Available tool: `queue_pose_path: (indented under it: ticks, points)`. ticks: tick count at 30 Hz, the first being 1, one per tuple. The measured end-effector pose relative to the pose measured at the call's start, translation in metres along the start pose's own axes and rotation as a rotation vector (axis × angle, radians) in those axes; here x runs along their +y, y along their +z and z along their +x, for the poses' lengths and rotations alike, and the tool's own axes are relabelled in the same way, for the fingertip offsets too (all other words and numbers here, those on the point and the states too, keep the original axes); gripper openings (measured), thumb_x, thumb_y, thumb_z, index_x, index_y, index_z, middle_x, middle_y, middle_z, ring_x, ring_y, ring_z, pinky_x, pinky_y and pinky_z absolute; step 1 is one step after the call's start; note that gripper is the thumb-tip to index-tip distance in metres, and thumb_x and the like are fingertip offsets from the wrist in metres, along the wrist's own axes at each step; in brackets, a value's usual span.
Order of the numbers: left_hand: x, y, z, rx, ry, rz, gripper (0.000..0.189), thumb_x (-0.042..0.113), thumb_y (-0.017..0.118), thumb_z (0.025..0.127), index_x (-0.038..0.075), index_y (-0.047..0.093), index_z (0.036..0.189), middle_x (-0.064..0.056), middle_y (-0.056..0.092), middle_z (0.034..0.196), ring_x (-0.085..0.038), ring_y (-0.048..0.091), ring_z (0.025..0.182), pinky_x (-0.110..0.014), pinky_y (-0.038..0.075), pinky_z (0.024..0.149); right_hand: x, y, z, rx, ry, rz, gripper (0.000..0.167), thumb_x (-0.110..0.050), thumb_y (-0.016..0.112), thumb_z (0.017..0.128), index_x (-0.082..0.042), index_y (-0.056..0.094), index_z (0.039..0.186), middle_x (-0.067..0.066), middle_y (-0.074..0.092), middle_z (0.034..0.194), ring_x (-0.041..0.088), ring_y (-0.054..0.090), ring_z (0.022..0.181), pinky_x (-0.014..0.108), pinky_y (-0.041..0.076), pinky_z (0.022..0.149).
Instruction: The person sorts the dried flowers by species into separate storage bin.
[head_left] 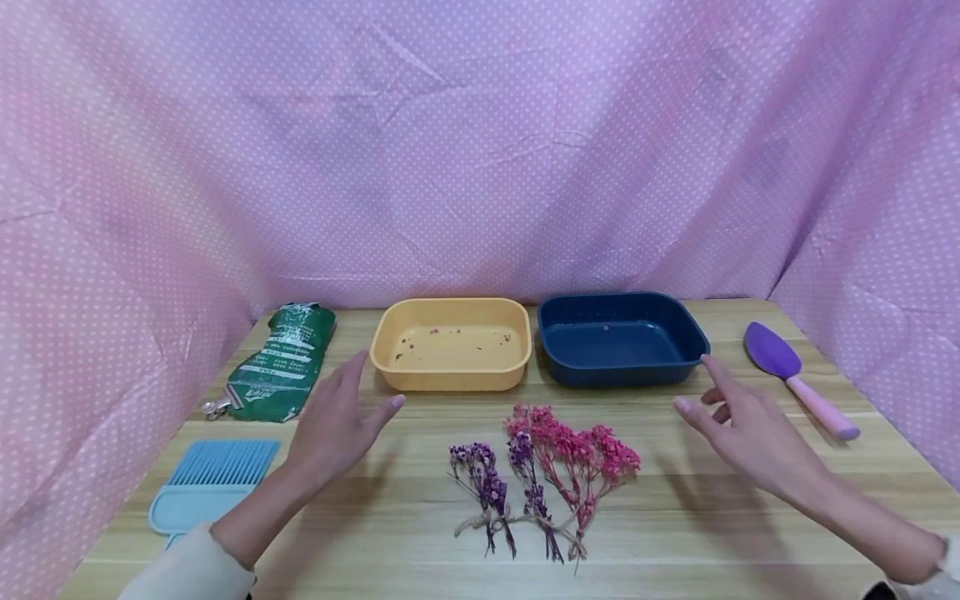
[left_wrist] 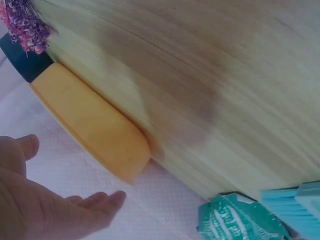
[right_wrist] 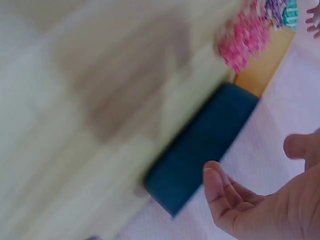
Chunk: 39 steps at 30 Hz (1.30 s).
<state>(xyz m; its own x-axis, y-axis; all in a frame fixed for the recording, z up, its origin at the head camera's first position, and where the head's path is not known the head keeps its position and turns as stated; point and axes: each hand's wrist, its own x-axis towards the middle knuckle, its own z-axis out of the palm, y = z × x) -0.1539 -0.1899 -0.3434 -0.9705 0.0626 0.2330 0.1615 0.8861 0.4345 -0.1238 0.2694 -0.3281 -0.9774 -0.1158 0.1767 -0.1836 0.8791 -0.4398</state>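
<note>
We see a person's left grip (head_left: 333,429) and right grip (head_left: 753,433), thumbs apart from fingers, near a yellow rounded-rectangular tray (head_left: 450,381) and a navy-blue rounded-rectangular tray (head_left: 618,377) respectively, which stand side by side on a pale wood-grain tabletop (head_left: 412,533) beyond pink and purple dried flower sprigs (head_left: 534,498).

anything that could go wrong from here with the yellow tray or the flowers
Small bits in the yellow tray might spill if it is tipped.

The pink flowers lie uncovered in front of the trays, so a passing left hand or right hand could crush them.
</note>
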Motion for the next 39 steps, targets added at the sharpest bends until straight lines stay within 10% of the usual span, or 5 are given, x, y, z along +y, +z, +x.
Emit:
queue_pose_path:
  ticks: [8, 19, 39]
  points:
    - [-0.007, 0.005, 0.007, -0.091, -0.075, -0.094, 0.089, 0.042, 0.065, 0.091, 0.005, 0.015, 0.153, -0.022, 0.026, 0.153, -0.043, 0.026, 0.139, -0.062, 0.032, 0.107, -0.006, 0.021, -0.011, -0.062, 0.099, 0.174, 0.072, -0.04, 0.06, 0.094, 0.008, 0.035, 0.143, 0.005, 0.069, 0.093, 0.013, 0.061, 0.076, 0.023, 0.049, 0.059]
    - [-0.019, 0.004, 0.02, -0.098, -0.111, -0.167, 0.088, 0.047, 0.059, 0.093, 0.0, 0.015, 0.152, -0.025, 0.024, 0.153, -0.043, 0.023, 0.14, -0.063, 0.028, 0.109, -0.03, 0.05, -0.03, -0.307, 0.449, 0.722, 0.091, -0.028, 0.06, 0.096, 0.009, -0.005, 0.149, 0.016, 0.069, 0.099, 0.023, 0.066, 0.077, 0.037, 0.059, 0.066]
    - [-0.026, 0.011, 0.046, -0.156, -0.174, -0.439, 0.073, 0.042, 0.06, 0.094, 0.013, 0.027, 0.152, -0.018, 0.027, 0.155, -0.044, 0.035, 0.134, -0.055, 0.045, 0.1, -0.069, 0.079, -0.033, -0.354, 0.455, 0.672, 0.06, -0.025, 0.072, 0.087, 0.006, 0.04, 0.127, 0.012, 0.055, 0.081, 0.023, 0.058, 0.065, 0.038, 0.056, 0.056]
